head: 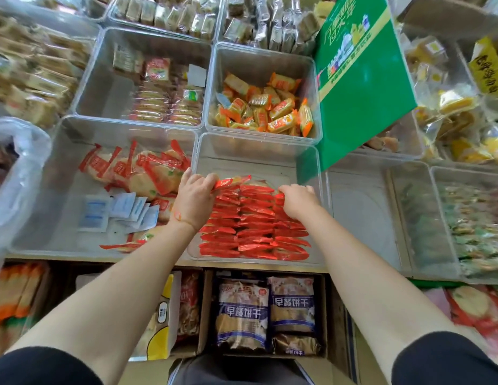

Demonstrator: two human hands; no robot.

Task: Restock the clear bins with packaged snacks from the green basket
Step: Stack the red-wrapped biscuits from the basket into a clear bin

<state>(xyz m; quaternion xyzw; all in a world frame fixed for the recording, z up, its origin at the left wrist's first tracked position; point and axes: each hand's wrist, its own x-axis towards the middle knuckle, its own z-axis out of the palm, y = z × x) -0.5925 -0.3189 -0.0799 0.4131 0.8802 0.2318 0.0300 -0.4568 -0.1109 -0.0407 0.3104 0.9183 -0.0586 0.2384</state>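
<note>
Reaching into the near clear plastic bin (259,151), where glossy red snack packets (253,226) lie in rows, our left hand (193,198) curls round one packet while our right hand (297,201) pinches another at the rows' far end.

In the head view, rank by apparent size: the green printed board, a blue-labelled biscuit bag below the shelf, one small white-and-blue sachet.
1. Green printed board, clearly largest.
2. Blue-labelled biscuit bag, though it sits nearer the camera.
3. Small white-and-blue sachet, clearly smallest.
</note>
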